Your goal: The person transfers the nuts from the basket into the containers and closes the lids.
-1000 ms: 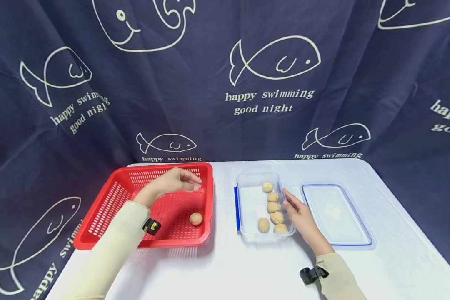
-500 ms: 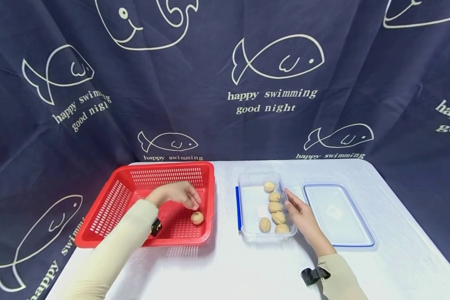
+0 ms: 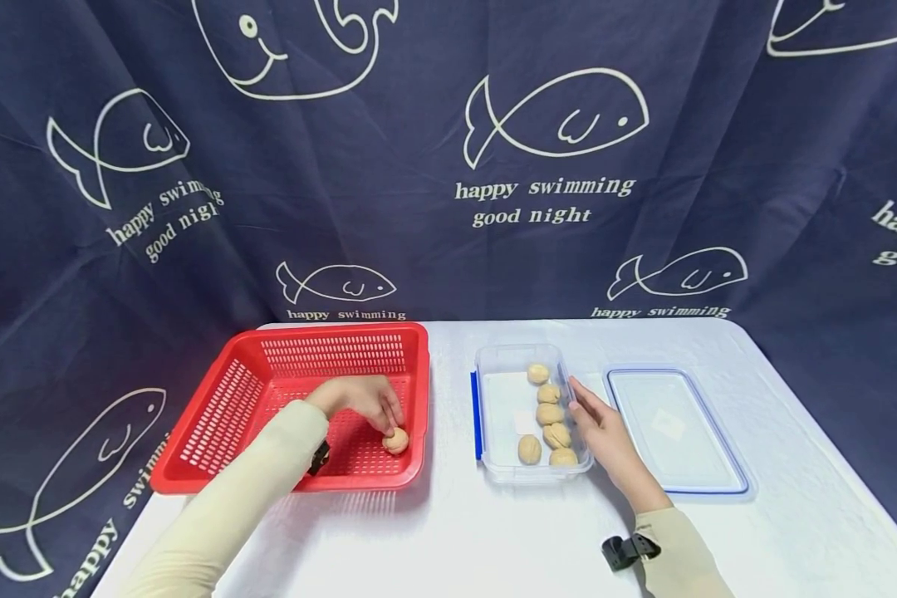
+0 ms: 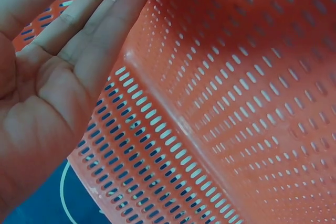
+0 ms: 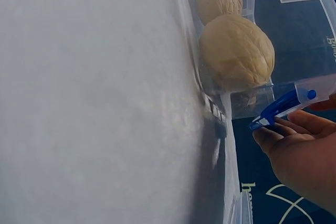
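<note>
In the head view, my left hand (image 3: pixel 370 400) reaches down into the red plastic basket (image 3: pixel 419 365). Its fingertips touch the upper side of a walnut (image 3: pixel 395 443) at the basket's right end. The left wrist view shows the extended fingers (image 4: pixel 100 35), their tips hidden. My right hand (image 3: pixel 605 432) holds the right side of a clear food container (image 3: pixel 504 475). Seen from the right wrist, its fingers bend at the blue latch (image 5: pixel 283 107) on an out-folded flap. Several walnuts (image 3: pixel 550 414) sit inside that container, mostly in a row along its right wall.
A clear lid with a blue seal (image 3: pixel 676 428) lies flat to the right of the container. White cloth (image 3: pixel 448 531) covers the table. Behind it hangs a dark blue curtain (image 3: pixel 419 166) with white fish drawings. Black straps with small devices (image 3: pixel 628 550) sit on the wrists.
My left hand has moved down and toward the near right of the basket, its fingertips coming onto the walnut, which has shifted slightly. The right hand stays at the container.
</note>
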`<state>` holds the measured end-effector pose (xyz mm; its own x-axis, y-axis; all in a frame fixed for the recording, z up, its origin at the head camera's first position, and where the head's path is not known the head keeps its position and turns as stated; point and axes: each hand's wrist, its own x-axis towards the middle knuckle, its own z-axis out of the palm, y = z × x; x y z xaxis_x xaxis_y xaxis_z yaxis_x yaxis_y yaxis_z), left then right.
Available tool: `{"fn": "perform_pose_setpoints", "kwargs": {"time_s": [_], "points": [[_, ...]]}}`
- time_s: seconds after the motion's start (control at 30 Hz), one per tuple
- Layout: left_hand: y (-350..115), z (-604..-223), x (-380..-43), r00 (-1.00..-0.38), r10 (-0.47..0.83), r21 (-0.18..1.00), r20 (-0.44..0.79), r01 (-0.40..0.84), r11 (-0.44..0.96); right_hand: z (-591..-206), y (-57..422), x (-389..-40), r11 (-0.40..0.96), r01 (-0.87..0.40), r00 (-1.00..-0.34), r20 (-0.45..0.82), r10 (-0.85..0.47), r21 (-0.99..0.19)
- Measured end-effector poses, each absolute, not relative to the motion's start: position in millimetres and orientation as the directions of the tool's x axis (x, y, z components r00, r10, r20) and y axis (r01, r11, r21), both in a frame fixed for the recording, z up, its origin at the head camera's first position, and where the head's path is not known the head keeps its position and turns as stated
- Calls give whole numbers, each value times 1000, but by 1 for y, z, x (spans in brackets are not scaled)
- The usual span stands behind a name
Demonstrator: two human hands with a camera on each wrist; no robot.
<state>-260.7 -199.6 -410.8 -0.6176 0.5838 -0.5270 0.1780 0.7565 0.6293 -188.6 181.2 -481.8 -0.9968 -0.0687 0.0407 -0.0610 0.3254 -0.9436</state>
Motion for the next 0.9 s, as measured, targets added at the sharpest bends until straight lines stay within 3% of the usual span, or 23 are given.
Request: {"fn": "perform_pose_setpoints", "kwargs": {"time_s": [0.2,0.43,0.9], "points": [[-195,-411,-260,-589,559,591,-584,164,790,-480,181,-190,311,-51,-997,32,-66,-949],[-191,-416,-259,-539,581,546,-610,245,801,-480,181,-189,319,-54,-997,35,-64,-946],[-191,-411,-253,-589,597,540,-546,298,787,-481,181,-189,328,-49,-998,31,-60,-943]]}}
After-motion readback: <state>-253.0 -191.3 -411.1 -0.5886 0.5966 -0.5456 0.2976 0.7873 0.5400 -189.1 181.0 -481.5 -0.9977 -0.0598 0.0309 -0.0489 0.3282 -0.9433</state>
